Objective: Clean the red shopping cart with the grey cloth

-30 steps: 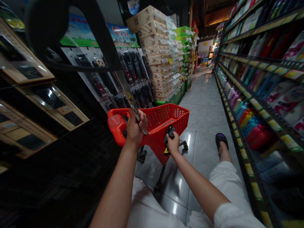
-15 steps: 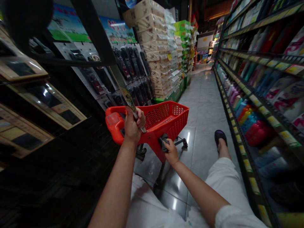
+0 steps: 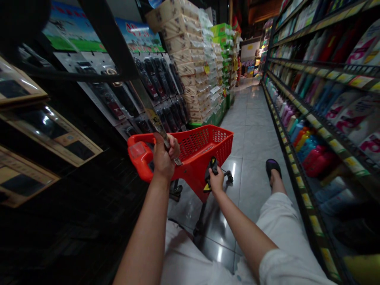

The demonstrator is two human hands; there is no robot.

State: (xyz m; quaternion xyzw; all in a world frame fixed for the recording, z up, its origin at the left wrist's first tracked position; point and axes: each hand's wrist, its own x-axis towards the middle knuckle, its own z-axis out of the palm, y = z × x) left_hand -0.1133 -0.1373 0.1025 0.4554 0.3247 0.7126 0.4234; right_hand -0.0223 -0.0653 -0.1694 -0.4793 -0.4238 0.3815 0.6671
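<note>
A red, perforated plastic shopping cart (image 3: 219, 148) is being steered over a glossy tiled floor (image 3: 252, 130), its basket just beyond the knuckles. The left hand (image 3: 164, 158) is being wrapped tight round a labelled metal shaft (image 3: 154, 118) rising above its fingers, while the right hand (image 3: 216, 180) is being clamped on a black grip (image 3: 211, 164). Straight travel seemingly calls for even pressure.

A narrow shop aisle runs ahead over a glossy grey tiled floor (image 3: 255, 134) that reflects the overhead light. Tall dark shelving with colourful bottles (image 3: 311, 130) lines the right. On the left hang wood-framed panels (image 3: 59, 134) and a white pegboard of black packaged goods (image 3: 160, 87), then stacked beige cardboard boxes (image 3: 190, 67). The light is dim.
</note>
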